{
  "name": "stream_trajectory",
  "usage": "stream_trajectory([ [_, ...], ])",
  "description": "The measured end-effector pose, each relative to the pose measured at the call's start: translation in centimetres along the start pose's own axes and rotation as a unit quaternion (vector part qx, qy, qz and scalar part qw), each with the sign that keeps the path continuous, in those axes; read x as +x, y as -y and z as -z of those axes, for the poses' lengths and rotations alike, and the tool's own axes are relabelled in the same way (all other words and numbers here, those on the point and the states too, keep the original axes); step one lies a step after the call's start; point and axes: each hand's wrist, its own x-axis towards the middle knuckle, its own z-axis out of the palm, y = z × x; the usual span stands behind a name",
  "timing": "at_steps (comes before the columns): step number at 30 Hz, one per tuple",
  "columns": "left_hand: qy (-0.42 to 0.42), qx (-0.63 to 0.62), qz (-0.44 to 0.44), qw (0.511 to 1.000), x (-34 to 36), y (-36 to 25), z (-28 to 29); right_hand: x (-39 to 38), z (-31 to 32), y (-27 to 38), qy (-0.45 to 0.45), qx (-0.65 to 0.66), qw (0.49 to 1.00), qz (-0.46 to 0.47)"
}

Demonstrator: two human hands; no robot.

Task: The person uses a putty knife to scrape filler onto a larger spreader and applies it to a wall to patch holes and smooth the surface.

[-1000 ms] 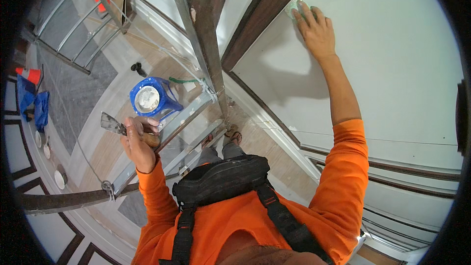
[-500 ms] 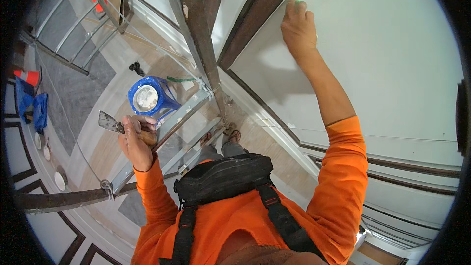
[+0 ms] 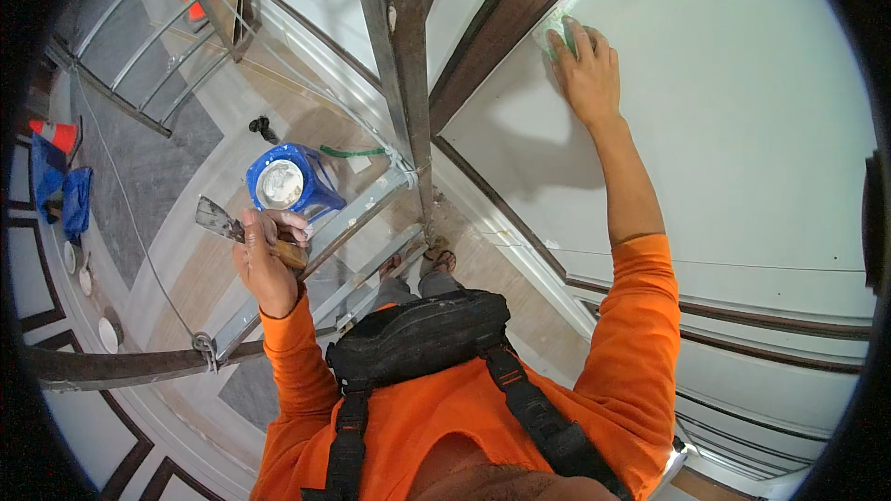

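right hand: raised, fingers curled over a small pale-green pad, pressing it flat on the white wall panel, right beside the dark wood trim
left hand: fist closed around the wooden handle of a putty knife; metal blade sticks out to the left, smeared with filler, held level above the scaffold, not touching the wall
blue bucket: sits on the scaffold plank just beyond the left hand, white compound inside, looks part used
progress (judgement): panel around the pad reads mostly smooth and even white; rougher, patchy strip along the top edge near the trim looks unfinished; a few small dark specks on the panel not yet dealt with; lower mouldings look clean
surface: flat matte white panel with stepped white mouldings below, dark brown strips bordering it
scaffold: metal upright and cross rails, person stands high up on it, sandalled feet visible below
room: patterned stone floor far below, orange traffic cone, blue cloth or bag, round lids or tins along the left edge
clothing: orange long sleeves, black harness straps
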Motion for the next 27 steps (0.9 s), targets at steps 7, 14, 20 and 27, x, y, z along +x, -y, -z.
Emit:
stream_trajectory([
  [7, 0.002, 0.016, 0.009, 1.0, 0.1, -0.4, -0.1, 0.3, -1.5, -0.3, -0.009, -0.015, 1.0, 0.01],
  [14, 0.004, 0.021, 0.018, 1.0, 0.2, 0.0, -0.1, 0.3, -2.2, 0.3, 0.028, -0.113, 0.993, 0.01],
  [20, 0.049, 0.005, 0.023, 0.999, -0.2, 0.4, 1.8, 0.0, 3.0, 3.9, 0.165, 0.014, 0.983, -0.076],
  [27, 0.3, 0.093, 0.124, 0.941, -2.7, -1.6, -3.4, -9.9, 8.9, 10.2, 0.072, 0.807, 0.309, -0.498],
])
